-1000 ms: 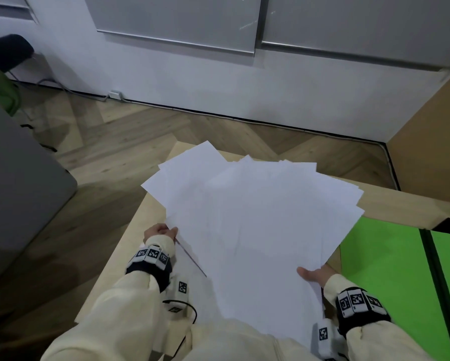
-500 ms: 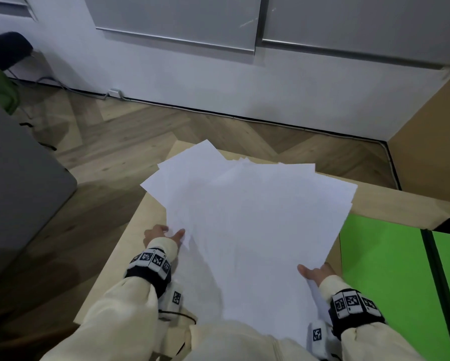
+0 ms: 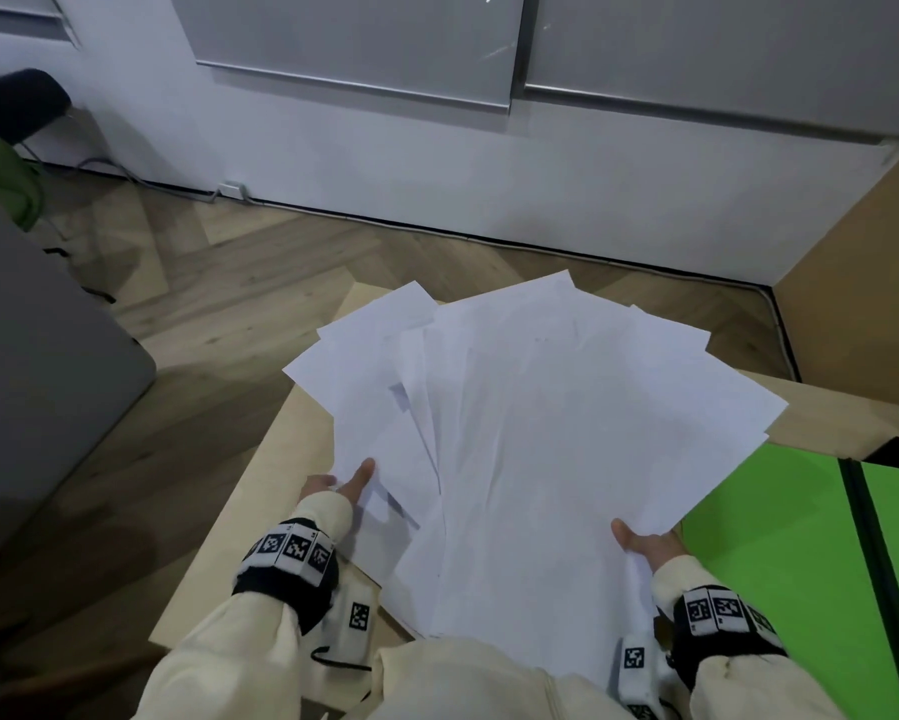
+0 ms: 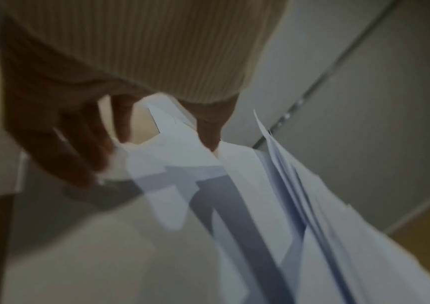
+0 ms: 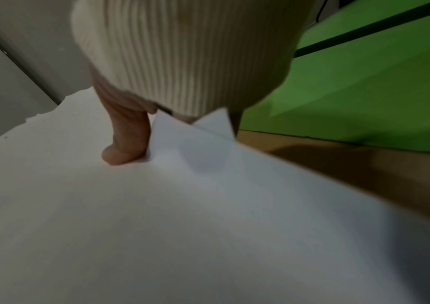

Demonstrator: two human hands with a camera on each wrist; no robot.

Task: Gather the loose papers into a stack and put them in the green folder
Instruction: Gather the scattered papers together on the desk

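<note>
Papers (image 3: 540,433): fanned, uneven, raised over table (image 3: 260,491), likely for squaring | right hand (image 3: 650,545): thumb on top, pinching 5 o'clock corner | left hand (image 3: 343,483): pinching 8 o'clock edge | green folder (image 3: 780,563): open flat, 4 o'clock, awaiting stack.

Soft, even indoor light fills the head view, with no glare; the white papers (image 3: 535,433) are the brightest area and throw faint grey shadows onto one another. Straight lines bow toward the frame edges around them. The left wrist view is dim and heavily motion-blurred. The right wrist view is soft, its ribbed sleeve (image 5: 182,55) out of focus above the papers.
</note>
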